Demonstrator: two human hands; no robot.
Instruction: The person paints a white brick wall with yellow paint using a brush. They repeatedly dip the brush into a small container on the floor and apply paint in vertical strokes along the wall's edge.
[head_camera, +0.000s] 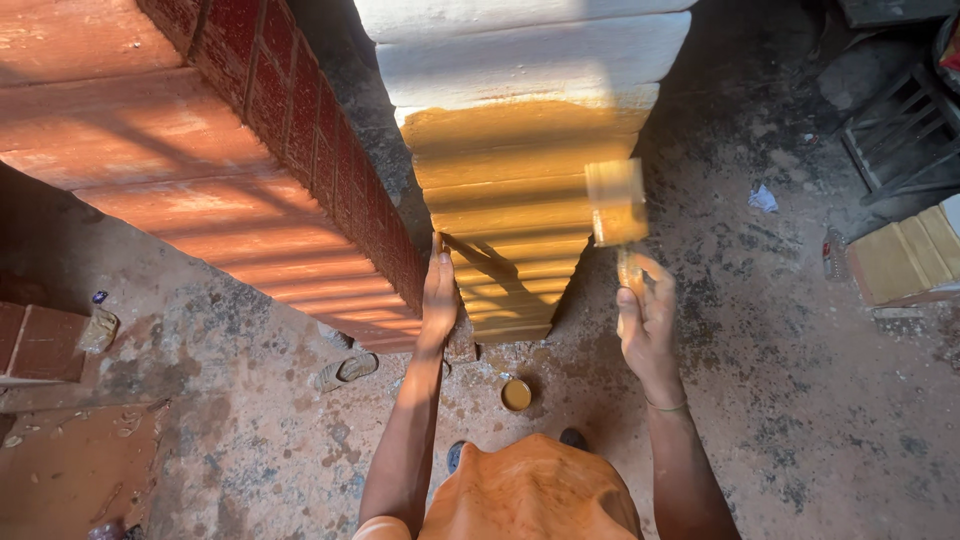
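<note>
Head view: right hand (648, 330) fingers grip a blurred, seemingly yellow-loaded brush (616, 203); left hand (438, 300) lies flat on the slab stack (510, 200).

Both arms reach forward and up from the body, bare from the elbows on. The left hand (438, 300) is stretched out flat, fingers together and pointing ahead, palm turned inward, its forearm long and straight below it. The right hand (645, 320) sits well apart to the right of the left, at about the same height, with fingers curled into a closed grip and the thumb toward the viewer. Its wrist is slightly bent and carries a thin band. The right forearm rises more steeply than the left.
</note>
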